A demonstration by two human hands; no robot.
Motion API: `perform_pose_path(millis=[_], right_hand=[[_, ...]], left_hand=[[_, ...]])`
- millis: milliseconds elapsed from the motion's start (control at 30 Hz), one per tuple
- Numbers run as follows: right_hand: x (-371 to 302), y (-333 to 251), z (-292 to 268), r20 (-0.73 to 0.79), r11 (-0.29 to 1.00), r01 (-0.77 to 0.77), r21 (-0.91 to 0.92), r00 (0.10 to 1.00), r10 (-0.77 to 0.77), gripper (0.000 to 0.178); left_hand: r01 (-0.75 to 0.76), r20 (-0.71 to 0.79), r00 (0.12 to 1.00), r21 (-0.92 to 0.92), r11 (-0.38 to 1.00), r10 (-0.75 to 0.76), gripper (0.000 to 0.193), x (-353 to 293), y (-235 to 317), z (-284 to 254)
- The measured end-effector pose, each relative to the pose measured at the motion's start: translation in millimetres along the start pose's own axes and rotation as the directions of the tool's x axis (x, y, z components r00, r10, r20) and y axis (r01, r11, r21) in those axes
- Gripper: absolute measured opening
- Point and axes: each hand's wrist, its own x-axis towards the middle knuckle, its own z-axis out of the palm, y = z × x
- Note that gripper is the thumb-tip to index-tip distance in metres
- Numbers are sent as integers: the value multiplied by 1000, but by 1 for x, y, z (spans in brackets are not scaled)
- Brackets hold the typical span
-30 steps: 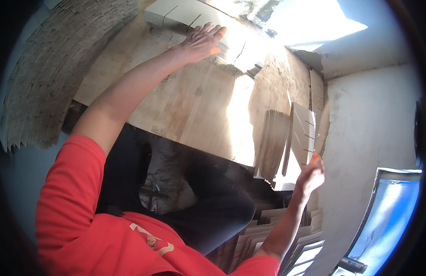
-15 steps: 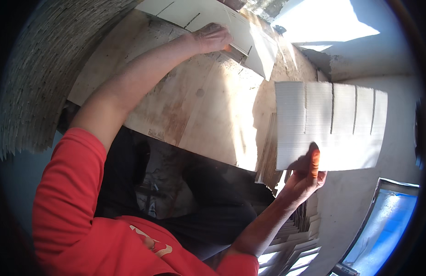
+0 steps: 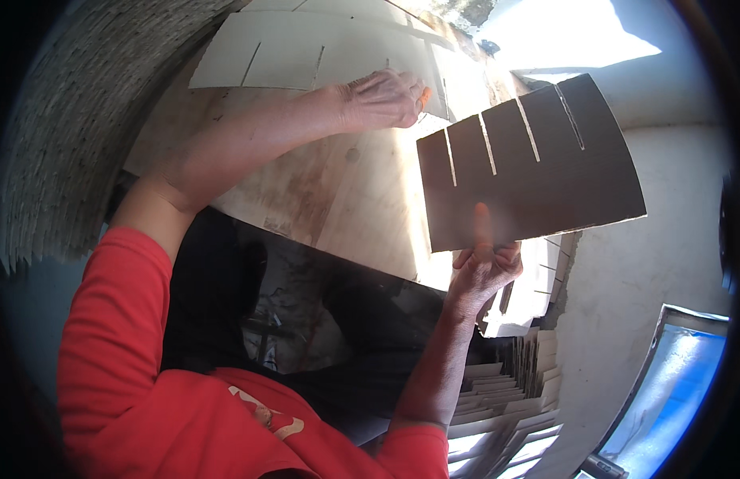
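Note:
My right hand (image 3: 488,271) grips a slotted cardboard sheet (image 3: 530,188) by its near edge, thumb flat on the face. That thumb has an orange covering. The sheet is raised over the right end of the board, tilted, its face in shadow with light showing through several slots. Farther left, my left hand (image 3: 386,97) is closed at the near edge of another pale slotted cardboard sheet (image 3: 286,52), which lies at the far side of the board. Orange shows at a left fingertip too; the other left fingertips are partly hidden.
A worn wooden board (image 3: 322,211) spans the middle, sunlit at its right. Tightly stacked cardboard (image 3: 83,128) rises at the left. More slotted pieces (image 3: 498,407) stand in rows at lower right, beside a pale wall (image 3: 625,271) and a blue framed panel (image 3: 665,391).
The sheet in my right hand has moved left and tilted, its face turning from bright to shaded. My left hand has shifted slightly right and nearer, and the pale sheet there lies nearer me.

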Motion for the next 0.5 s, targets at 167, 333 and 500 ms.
perform_pose_path(millis=[167, 333, 500], right_hand=[[-1, 3, 2, 18, 998, 43, -42, 999, -43, 11], [-2, -2, 11, -4, 1000, 15, -20, 1000, -15, 11], [0, 2, 11, 24, 996, -56, -66, 998, 57, 3]], left_hand=[[-123, 39, 992, 35, 992, 121, 35, -12, 18, -16], [-167, 8, 986, 0, 986, 167, 31, -22, 36, -25], [-244, -36, 969, 40, 969, 246, 29, -26, 50, -59]])
